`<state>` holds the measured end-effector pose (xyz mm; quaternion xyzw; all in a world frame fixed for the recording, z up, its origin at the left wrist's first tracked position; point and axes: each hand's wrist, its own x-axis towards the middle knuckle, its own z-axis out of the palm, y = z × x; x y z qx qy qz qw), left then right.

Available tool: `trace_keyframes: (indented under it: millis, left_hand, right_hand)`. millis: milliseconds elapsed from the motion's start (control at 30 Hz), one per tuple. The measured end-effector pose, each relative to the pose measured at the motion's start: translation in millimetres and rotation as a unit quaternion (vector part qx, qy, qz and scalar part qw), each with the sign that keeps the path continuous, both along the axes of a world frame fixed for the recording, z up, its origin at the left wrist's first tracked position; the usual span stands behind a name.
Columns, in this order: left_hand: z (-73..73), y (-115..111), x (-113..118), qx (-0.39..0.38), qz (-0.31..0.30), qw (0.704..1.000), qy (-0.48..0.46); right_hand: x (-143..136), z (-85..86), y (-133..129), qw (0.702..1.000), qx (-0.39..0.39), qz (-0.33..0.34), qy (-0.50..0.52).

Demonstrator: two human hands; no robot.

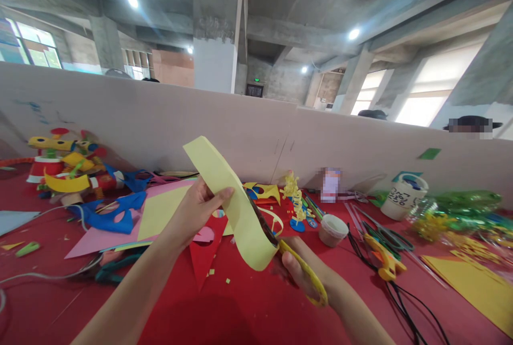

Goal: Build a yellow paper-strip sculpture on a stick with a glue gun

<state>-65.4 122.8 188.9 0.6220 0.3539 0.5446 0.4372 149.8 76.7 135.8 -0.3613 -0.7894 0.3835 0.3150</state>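
A long pale yellow paper strip (236, 209) is held up at the centre, its lower end curling toward the right. My left hand (202, 203) pinches the strip's left side, with the thumb on the front and the fingers behind. At the strip's lower right, my right hand (298, 267) is closed round the yellow handles of a pair of scissors (306, 275). The dark blades run up along the strip's right edge. Below the strip, a red paper shape (208, 251) and small yellow scraps lie on the red table (224, 313).
Blue mask shapes (116, 217) and coloured sheets lie left. Behind stand a white partition (160, 120) and a yellow figure (297, 209). Rightward are a small tub (332, 230), a yellow glue gun (385, 259) with a black cable, a white bucket (403, 198) and orange-yellow sheets (468, 291).
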Motion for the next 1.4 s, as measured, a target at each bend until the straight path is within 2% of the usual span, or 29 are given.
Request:
trace_keyframes:
  millis: [133, 433, 667, 867, 1033, 1200, 1400]
  left_hand:
    - [0.5, -1.0, 0.5, -0.008, 0.000, 1.000, -0.004]
    - [-0.1, -0.7, 0.6, -0.008, 0.001, 1.000, -0.025]
    - [-0.8, -0.3, 0.1, -0.013, 0.000, 0.999, -0.029]
    - [0.0, 2.7, -4.6, -0.002, 0.002, 0.996, -0.092]
    - [3.8, 2.3, -5.7, 0.015, 0.033, 0.995, -0.089]
    - [2.7, -0.3, -1.0, 0.022, 0.031, 0.998, -0.056]
    - [0.9, -2.4, 3.5, 0.030, 0.017, 0.999, -0.039]
  right_hand:
    - [-1.6, -1.9, 0.0, 0.999, -0.022, -0.007, 0.042]
    - [-3.6, -1.4, -0.4, 0.997, -0.026, -0.001, 0.066]
    - [-3.5, -5.0, 0.3, 0.997, -0.039, -0.012, 0.068]
    - [3.8, -14.8, 7.8, 0.999, -0.016, -0.022, 0.024]
    - [3.4, -3.0, 3.9, 0.998, 0.060, -0.001, -0.021]
    - [0.0, 8.8, -7.4, 0.999, 0.035, -0.005, -0.019]
    - [0.0, 4.9, -6.8, 0.999, 0.040, 0.002, 0.004]
